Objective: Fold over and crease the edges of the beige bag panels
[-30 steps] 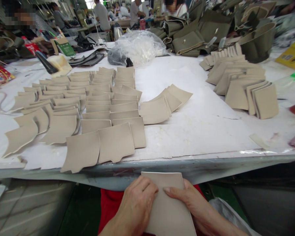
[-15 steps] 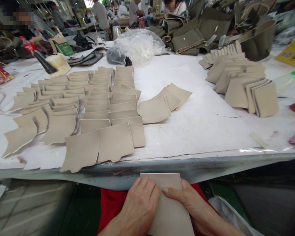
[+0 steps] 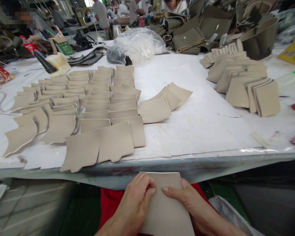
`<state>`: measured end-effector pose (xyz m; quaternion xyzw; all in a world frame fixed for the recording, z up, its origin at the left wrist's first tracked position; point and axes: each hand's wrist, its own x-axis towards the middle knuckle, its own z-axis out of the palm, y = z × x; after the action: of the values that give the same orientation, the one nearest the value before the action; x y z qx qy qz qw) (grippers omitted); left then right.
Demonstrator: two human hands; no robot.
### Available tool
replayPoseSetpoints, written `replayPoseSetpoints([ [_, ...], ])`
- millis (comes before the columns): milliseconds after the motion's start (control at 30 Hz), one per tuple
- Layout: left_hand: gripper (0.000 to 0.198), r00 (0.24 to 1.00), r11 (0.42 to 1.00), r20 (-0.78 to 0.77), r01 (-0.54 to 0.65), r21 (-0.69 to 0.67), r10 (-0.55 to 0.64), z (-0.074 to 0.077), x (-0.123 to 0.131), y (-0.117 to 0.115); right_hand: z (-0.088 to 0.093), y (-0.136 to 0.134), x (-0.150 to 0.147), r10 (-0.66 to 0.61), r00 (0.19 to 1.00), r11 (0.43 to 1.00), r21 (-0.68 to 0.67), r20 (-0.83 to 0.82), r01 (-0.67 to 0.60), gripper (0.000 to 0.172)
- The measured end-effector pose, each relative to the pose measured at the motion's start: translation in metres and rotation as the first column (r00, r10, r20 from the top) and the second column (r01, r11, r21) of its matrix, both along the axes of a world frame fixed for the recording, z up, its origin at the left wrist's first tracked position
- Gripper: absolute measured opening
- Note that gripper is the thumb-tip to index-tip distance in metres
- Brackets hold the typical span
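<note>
Low in front of me, just off the table's near edge, a flat beige leather-like panel (image 3: 168,209) is held above my lap. My right hand (image 3: 184,195) grips its right side, thumb pressed on the face and the other fingers hidden behind. At the left edge, my left hand (image 3: 140,196) is closed on the panel, fingers curled and thumb showing near the top left. Similar beige panels (image 3: 115,141) lie in overlapping rows on the table's left half. A small fan of loose panels (image 3: 154,109) rests beside those rows.
The white-covered table (image 3: 186,137) spreads ahead. On its right lies another stack of beige pieces (image 3: 267,98). Farther back are a clear plastic bag (image 3: 139,46), dark olive bag parts (image 3: 189,39) and a black-handled brush (image 3: 45,62). Other people are in the background.
My left hand has shifted slightly left and turned on the panel, so its thumb now shows and more of the panel's face is uncovered. My right hand stays in place.
</note>
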<state>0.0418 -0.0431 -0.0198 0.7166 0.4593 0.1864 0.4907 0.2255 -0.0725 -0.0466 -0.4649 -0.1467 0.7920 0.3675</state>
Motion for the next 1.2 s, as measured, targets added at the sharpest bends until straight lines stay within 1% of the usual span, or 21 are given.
replayPoseSetpoints([
  [67, 0.021, 0.993, 0.987, 0.085, -0.072, -0.144, 0.085, 0.007, -0.005, 0.004, 0.0, 0.0, 0.0, 0.012, 1.0, 1.0, 0.001, 0.001, -0.012, 0.045],
  [133, 0.024, 0.972, 0.954, 0.17, -0.113, -0.278, 0.164, 0.014, -0.011, 0.008, 0.001, 0.0, 0.001, 0.027, 1.0, 1.0, 0.006, -0.002, -0.027, 0.046],
  [200, 0.026, 0.951, 0.929, 0.217, -0.136, -0.343, 0.219, 0.018, -0.018, 0.01, 0.002, 0.001, 0.001, 0.038, 0.999, 0.999, 0.001, 0.001, -0.038, 0.047],
  [233, 0.027, 0.949, 0.929, 0.204, -0.164, -0.333, 0.241, 0.02, -0.021, 0.01, 0.002, 0.001, 0.002, 0.038, 0.999, 0.999, -0.005, 0.007, -0.038, 0.048],
  [267, 0.027, 0.953, 0.934, 0.161, -0.202, -0.293, 0.257, 0.021, -0.024, 0.01, 0.002, 0.001, 0.002, 0.036, 0.999, 0.999, -0.013, 0.01, -0.036, 0.048],
  [300, 0.027, 0.96, 0.946, 0.1, -0.234, -0.223, 0.261, 0.02, -0.026, 0.009, 0.002, 0.001, 0.002, 0.034, 0.999, 0.999, -0.018, 0.01, -0.034, 0.047],
  [333, 0.027, 0.967, 0.961, 0.036, -0.246, -0.124, 0.252, 0.019, -0.027, 0.008, 0.002, 0.001, 0.002, 0.034, 0.999, 0.999, -0.018, 0.003, -0.034, 0.047],
  [367, 0.026, 0.973, 0.973, -0.019, -0.23, -0.011, 0.23, 0.018, -0.027, 0.006, 0.002, 0.002, 0.002, 0.034, 0.999, 0.999, -0.012, -0.01, -0.035, 0.046],
  [433, 0.02, 0.99, 0.975, -0.067, -0.111, 0.19, 0.126, 0.012, -0.023, 0.003, 0.002, 0.002, 0.001, 0.037, 0.998, 0.999, 0.004, -0.045, -0.037, 0.044],
  [500, 0.018, 0.998, 0.95, -0.056, 0.011, 0.311, 0.007, 0.005, -0.017, -0.002, 0.003, 0.002, 0.0, 0.023, 0.998, 1.0, 0.003, -0.058, -0.022, 0.041],
  [533, 0.018, 0.998, 0.941, -0.053, 0.051, 0.336, -0.035, 0.002, -0.013, -0.003, 0.003, 0.002, -0.001, 0.011, 0.998, 1.0, -0.002, -0.055, -0.011, 0.04],
  [600, 0.019, 0.995, 0.928, -0.07, 0.098, 0.359, -0.078, -0.003, -0.008, -0.007, 0.004, 0.001, -0.001, -0.005, 0.999, 1.0, -0.003, -0.038, 0.005, 0.038],
  [667, 0.02, 0.989, 0.916, -0.114, 0.135, 0.379, -0.098, -0.007, -0.004, -0.009, 0.004, 0.001, -0.001, -0.004, 1.0, 1.0, 0.008, -0.031, 0.005, 0.039],
  [767, 0.021, 0.975, 0.881, -0.188, 0.192, 0.432, -0.12, -0.011, -0.003, -0.01, 0.005, 0.0, -0.001, 0.001, 0.999, 1.0, 0.024, -0.036, 0.0, 0.041],
  [933, 0.024, 0.954, 0.83, -0.269, 0.252, 0.498, -0.129, -0.015, -0.002, -0.012, 0.008, 0.0, -0.001, -0.004, 1.0, 1.0, -0.013, 0.019, 0.004, 0.043],
  [1033, 0.022, 0.936, 0.787, -0.323, 0.3, 0.539, -0.136, -0.018, -0.001, -0.014, 0.008, 0.0, -0.001, 0.012, 1.0, 1.0, -0.012, 0.008, -0.012, 0.043],
  [1200, 0.021, 0.916, 0.707, -0.394, 0.33, 0.626, -0.079, -0.019, 0.003, -0.015, 0.006, 0.0, -0.002, 0.006, 1.0, 1.0, -0.005, -0.016, -0.006, 0.043],
])
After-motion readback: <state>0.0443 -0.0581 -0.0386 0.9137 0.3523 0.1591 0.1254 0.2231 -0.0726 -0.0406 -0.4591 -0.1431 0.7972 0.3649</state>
